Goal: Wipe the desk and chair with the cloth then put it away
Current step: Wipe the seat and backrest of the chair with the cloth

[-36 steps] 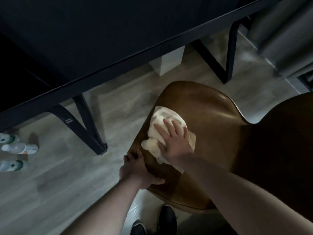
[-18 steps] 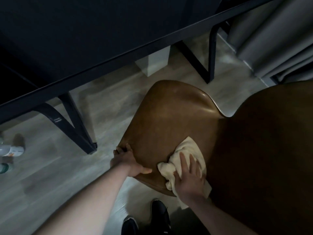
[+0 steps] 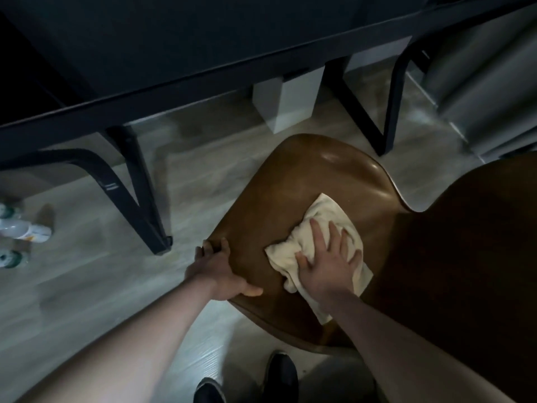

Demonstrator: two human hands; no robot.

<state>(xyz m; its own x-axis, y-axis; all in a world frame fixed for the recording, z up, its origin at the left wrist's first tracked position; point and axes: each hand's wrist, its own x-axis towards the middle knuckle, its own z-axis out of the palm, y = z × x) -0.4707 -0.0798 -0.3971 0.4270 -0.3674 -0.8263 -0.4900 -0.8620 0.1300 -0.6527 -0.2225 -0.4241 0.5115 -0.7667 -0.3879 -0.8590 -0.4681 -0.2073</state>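
The right hand [image 3: 328, 264], fingers flat on the cream cloth [image 3: 325, 216], has slid it back toward the brown chair seat [image 3: 305, 175] centre, while the left hand [image 3: 216, 271] still grips the seat's edge.

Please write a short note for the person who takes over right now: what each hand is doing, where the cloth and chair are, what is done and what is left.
Left hand: grips the near left edge of the chair seat and steadies it.
Right hand: fingers straight, pressing the cloth flat on the middle of the seat.
Cloth: crumpled, cream, lying on the seat under the right hand.
Desk: dark, just beyond the chair; whether it was wiped cannot be told from here.
Done: seat wiping is under way.
Left: finish the seat, wipe the chair back at right, then put the cloth away.
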